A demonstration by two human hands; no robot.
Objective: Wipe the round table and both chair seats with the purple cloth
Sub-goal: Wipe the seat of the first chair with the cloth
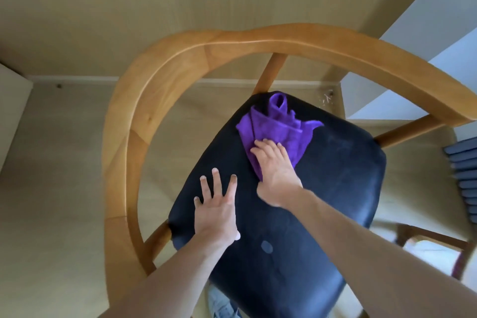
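A wooden chair with a curved backrest (180, 59) fills the view, and its dark seat (335, 175) lies below me. The purple cloth (276, 124) is bunched on the far part of the seat. My right hand (276, 170) presses flat on the cloth's near edge with straight fingers. My left hand (216, 206) rests on the bare seat to the left, fingers spread. The round table is not in view.
Beige floor surrounds the chair. A white wall or panel (413, 59) rises at the upper right. A stack of dark blue slats (464, 178) sits at the right edge, and part of another wooden frame (433, 240) shows at the lower right.
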